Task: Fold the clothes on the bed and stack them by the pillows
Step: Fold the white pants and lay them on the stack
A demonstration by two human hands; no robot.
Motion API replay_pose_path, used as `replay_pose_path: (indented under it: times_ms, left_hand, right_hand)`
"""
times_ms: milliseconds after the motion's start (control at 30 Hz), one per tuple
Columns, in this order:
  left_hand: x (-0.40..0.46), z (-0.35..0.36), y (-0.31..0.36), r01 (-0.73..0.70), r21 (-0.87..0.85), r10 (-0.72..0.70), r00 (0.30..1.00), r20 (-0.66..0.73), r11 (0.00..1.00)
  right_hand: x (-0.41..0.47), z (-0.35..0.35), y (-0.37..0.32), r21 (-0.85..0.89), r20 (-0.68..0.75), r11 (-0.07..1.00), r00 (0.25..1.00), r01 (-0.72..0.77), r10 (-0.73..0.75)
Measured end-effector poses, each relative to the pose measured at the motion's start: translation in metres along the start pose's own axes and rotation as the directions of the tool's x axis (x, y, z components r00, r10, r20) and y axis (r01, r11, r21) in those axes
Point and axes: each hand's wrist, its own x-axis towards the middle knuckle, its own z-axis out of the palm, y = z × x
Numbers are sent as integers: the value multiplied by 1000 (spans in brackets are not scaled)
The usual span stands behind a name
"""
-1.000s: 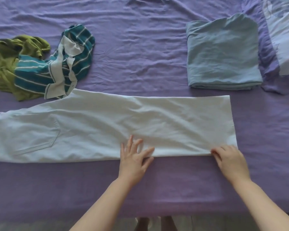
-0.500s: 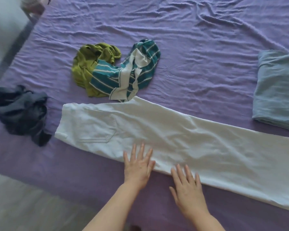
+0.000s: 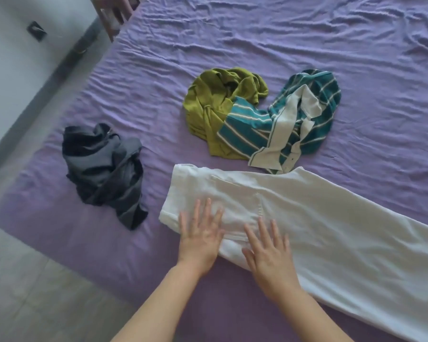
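Note:
White trousers (image 3: 331, 230), folded lengthwise, lie flat across the purple bed sheet (image 3: 232, 40) and run off to the lower right. My left hand (image 3: 200, 235) rests flat, fingers spread, on the waist end near its front edge. My right hand (image 3: 267, 250) lies flat beside it on the same cloth. Behind the trousers sit a crumpled olive-green garment (image 3: 213, 102) and a teal striped polo shirt (image 3: 294, 124) with a white collar. A crumpled dark grey garment (image 3: 106, 169) lies at the left.
The bed's left edge and corner (image 3: 0, 215) border a grey floor (image 3: 35, 292). A wall with a dark baseboard (image 3: 35, 77) runs along the left. Wooden furniture (image 3: 114, 11) stands past the bed's far left corner.
Both my hands have slid left along the trousers to the waist end. The view has swung left, so the folded blue garment and pillow are out of frame.

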Motion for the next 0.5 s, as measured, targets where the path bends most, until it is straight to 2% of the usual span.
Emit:
replay_pose_path:
  times_ms: [33, 100, 133, 233, 333, 400, 500]
  left_hand:
    - [8, 2, -17, 48, 45, -49, 999, 21, 998]
    - [20, 9, -42, 56, 83, -63, 995, 81, 995]
    - [25, 11, -51, 69, 63, -74, 994, 81, 996]
    - [33, 14, -59, 118, -46, -114, 991, 67, 992]
    - [32, 12, -59, 202, -154, -202, 979, 19, 967]
    - [32, 6, -59, 325, -299, -336, 942, 15, 897]
    - [38, -8, -66, 488, -478, -517, 852, 82, 730]
  right_hand:
    - [12, 0, -7, -5, 15, 1000, 1000, 7, -7]
    - [35, 1, -21, -99, 50, 994, 998, 44, -39]
    - [45, 4, -26, -143, 100, 988, 994, 56, -42]
    - [63, 25, -23, -228, 88, 971, 994, 77, -58]
    - [66, 25, -28, -205, 68, 979, 998, 8, 6]
    - [70, 22, -37, -160, 70, 987, 997, -25, 36]
    - [73, 21, -40, -171, 97, 985, 995, -12, 29]
